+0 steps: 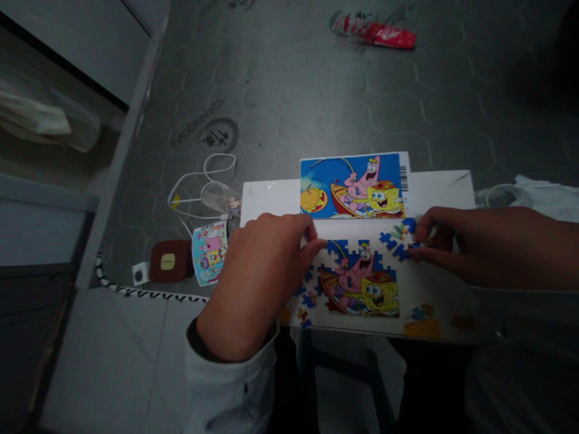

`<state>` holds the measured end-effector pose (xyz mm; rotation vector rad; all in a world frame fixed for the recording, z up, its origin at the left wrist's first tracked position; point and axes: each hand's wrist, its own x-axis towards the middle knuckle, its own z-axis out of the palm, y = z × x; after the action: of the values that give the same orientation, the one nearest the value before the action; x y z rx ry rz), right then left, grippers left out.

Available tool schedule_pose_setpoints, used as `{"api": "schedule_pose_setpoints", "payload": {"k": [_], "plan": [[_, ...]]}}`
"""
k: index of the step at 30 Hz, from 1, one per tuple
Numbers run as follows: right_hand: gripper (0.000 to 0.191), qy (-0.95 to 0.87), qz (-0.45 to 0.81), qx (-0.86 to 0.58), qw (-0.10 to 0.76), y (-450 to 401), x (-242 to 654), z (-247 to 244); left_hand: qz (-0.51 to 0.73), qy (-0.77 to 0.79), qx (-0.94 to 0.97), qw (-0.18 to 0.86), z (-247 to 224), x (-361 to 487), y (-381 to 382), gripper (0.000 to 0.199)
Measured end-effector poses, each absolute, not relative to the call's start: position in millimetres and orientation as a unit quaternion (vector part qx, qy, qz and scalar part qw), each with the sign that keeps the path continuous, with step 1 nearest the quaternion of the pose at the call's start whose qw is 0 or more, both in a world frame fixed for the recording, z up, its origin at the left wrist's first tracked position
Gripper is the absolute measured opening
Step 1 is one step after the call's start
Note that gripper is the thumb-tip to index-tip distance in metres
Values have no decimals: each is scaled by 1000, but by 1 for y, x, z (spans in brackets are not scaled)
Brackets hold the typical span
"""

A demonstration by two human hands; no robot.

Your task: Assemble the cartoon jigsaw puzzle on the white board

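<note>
A partly joined jigsaw (362, 280) with a pink starfish and a yellow sponge figure lies on a white board (271, 196). The matching picture card (357, 187) lies behind it. My left hand (266, 274) is over the board's left side, thumb and index finger bent close together at the jigsaw's upper left; what they hold, if anything, is hidden. My right hand (461, 241) pinches a small puzzle piece (423, 243) beside several loose blue pieces (394, 239) at the jigsaw's upper right. Other loose pieces (309, 299) lie left of the jigsaw.
Yellow pieces (421, 327) lie near the board's front edge. Left of the board are a cartoon card (209, 253), a brown box (170, 261) and a white cable (185, 175). A red wrapper (393, 36) lies on the floor. A dark stool (339, 361) shows below the board.
</note>
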<state>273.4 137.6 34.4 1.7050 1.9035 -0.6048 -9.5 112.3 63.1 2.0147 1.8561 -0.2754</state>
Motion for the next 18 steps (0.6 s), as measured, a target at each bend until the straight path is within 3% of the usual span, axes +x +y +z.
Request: {"api": "schedule_pose_setpoints", "payload": {"k": [18], "plan": [[31, 697, -221, 635, 250, 139, 273, 30, -95, 669, 711, 195, 63, -9, 111, 16]]}}
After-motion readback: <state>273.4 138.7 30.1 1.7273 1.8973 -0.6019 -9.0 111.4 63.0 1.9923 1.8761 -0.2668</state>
